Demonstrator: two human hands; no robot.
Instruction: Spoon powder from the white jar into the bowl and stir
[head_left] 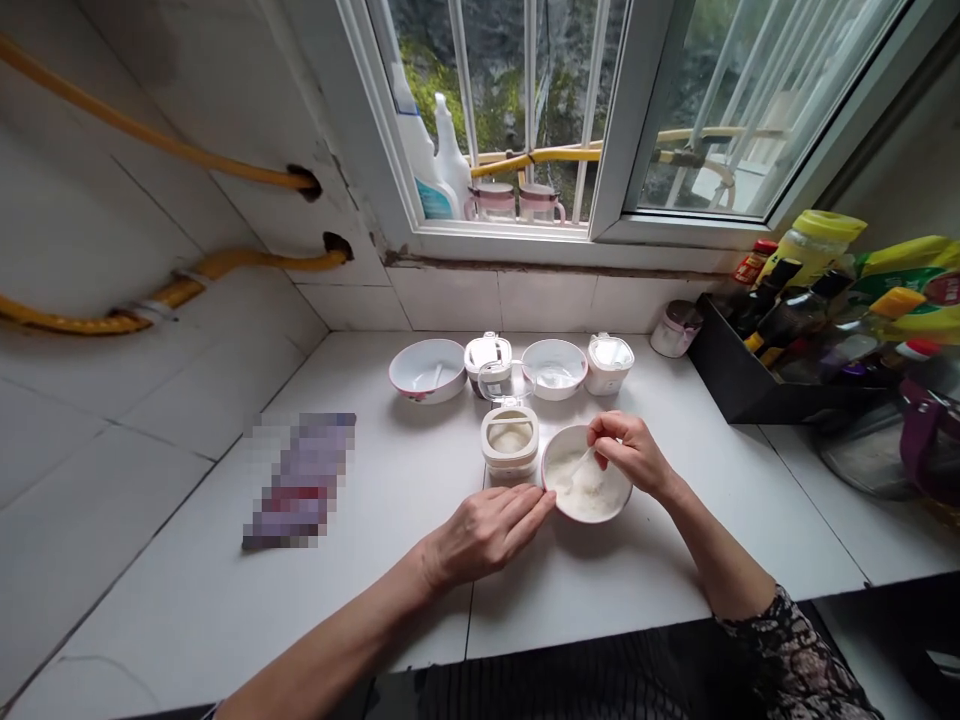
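Observation:
A small white spoon [579, 466] is pinched in my right hand [628, 452], its tip down in the white grainy powder [592, 492]. That powder lies in a white bowl [553, 508] on the counter. My left hand [491, 528] rests flat with fingers stretched out, fingertips at the bowl's left rim. Just behind these fingers stands a seasoning jar [510, 462] with its lid up and pale contents inside. Farther back are a second lidded seasoning jar [489, 362], a third one [609, 364], and two more bowls, one on the left [427, 385] and one in the middle [553, 382].
On the right, a black box [739, 375] holds several bottles, with a glass jar [676, 328] beside it. A blurred purple item [304, 480] lies on the left of the white tiled counter [397, 500]. Yellow pipes [187, 285] run along the left wall.

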